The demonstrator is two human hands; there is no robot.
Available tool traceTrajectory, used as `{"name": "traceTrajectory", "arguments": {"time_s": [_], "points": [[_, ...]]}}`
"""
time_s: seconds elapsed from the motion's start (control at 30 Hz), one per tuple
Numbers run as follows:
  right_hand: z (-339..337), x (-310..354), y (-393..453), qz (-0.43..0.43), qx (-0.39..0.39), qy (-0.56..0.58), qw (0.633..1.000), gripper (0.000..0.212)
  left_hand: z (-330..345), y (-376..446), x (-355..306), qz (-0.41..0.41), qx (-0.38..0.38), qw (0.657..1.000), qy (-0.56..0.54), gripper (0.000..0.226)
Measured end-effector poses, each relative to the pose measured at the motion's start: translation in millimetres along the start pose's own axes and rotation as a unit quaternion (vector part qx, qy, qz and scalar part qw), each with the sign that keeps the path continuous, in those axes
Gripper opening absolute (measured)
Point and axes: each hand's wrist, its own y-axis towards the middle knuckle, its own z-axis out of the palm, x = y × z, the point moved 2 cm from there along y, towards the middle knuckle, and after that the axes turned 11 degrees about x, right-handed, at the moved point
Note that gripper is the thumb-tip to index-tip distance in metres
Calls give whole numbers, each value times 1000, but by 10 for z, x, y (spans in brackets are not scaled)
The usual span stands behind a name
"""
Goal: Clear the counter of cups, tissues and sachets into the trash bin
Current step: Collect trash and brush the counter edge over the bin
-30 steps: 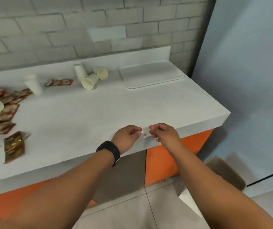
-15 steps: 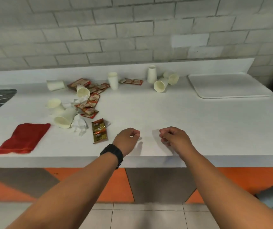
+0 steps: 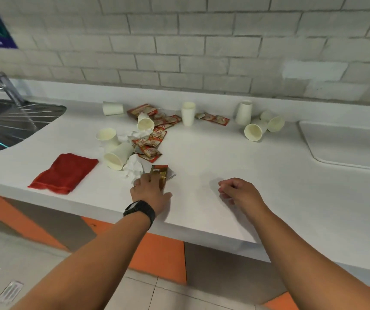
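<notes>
My left hand (image 3: 150,193) lies flat on the white counter (image 3: 224,157), its straight fingers resting on a gold-brown sachet (image 3: 160,173). Beside it is a crumpled tissue (image 3: 133,166). My right hand (image 3: 240,193) hovers over the bare counter with loosely curled fingers and nothing seen in it. Several white paper cups stand or lie about: one on its side (image 3: 118,155) near the tissue, one upright (image 3: 188,113), a group at the back right (image 3: 254,130). Red sachets (image 3: 152,142) lie heaped in the middle, and two more sachets (image 3: 215,118) farther back. No trash bin is in view.
A red cloth (image 3: 64,173) lies at the front left of the counter. A steel sink (image 3: 4,124) with a faucet (image 3: 7,87) is at the far left. A white tray (image 3: 347,144) sits at the right. A brick wall backs the counter.
The view swung left from the counter's right end to its middle. The hands, pinching a small white piece a second ago, separated; my left hand reached forward onto the gold-brown sachet.
</notes>
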Motion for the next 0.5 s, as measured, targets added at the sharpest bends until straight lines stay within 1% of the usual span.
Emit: {"name": "traceTrajectory", "arguments": {"time_s": [0.07, 0.17, 0.2, 0.27, 0.33, 0.37, 0.4, 0.5], "points": [[-13, 51, 115, 0, 15, -2, 1000, 9, 10, 53, 57, -8, 21, 1000, -9, 59], [-2, 136, 259, -5, 42, -4, 999, 9, -71, 164, 106, 13, 33, 999, 6, 38], [-2, 160, 297, -6, 52, -5, 999, 9, -104, 192, 102, 15, 37, 999, 10, 38], [1, 182, 368, -5, 69, -7, 998, 10, -145, 191, 66, 12, 43, 999, 1, 51], [20, 197, 403, -3, 77, 6, 997, 11, -179, 137, 34, 2, 33, 998, -60, 60], [41, 202, 414, -2, 85, 16, 996, 10, -198, 95, 16, -5, 21, 995, -98, 61], [84, 208, 423, 0, 96, 22, 995, 10, -214, 48, 9, -9, 9, 992, -127, 58], [265, 237, 447, 8, 128, 25, 991, 9, -247, -45, -51, 12, -17, 983, -184, 37]]}}
